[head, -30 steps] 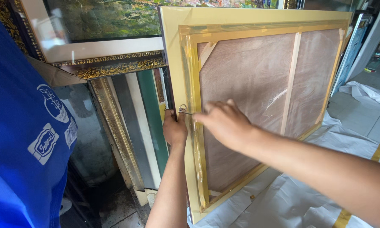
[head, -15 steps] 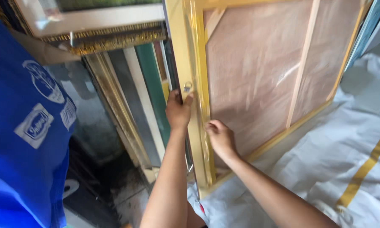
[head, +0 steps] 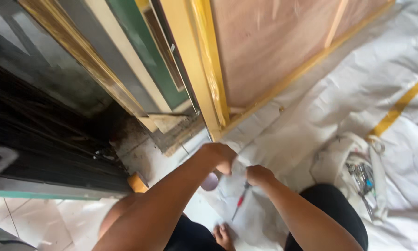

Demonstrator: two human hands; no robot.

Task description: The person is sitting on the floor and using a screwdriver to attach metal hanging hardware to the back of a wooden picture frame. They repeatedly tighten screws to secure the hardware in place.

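My left hand (head: 220, 155) is low, just below the bottom corner of a yellow picture frame (head: 204, 79) with a plywood back (head: 269, 51). Its fingers are curled into a raised fold of the white sheet (head: 311, 111) on the floor. My right hand (head: 260, 175) is close beside it with its fingers curled. It touches the upper end of a red-handled screwdriver (head: 240, 202) that points down-left over the sheet. I cannot see whether that hand grips the tool.
Several other frames (head: 139, 69) lean stacked at the left behind the yellow one. A white bag of tools (head: 360, 174) lies at the right on the sheet, near a yellow stripe (head: 402, 104). My knees and a bare foot (head: 223, 234) are at the bottom.
Both hands have dropped from the frame's left rail to the floor at its bottom corner. The view has tilted down. The blue-shirted person at the left is out of view.
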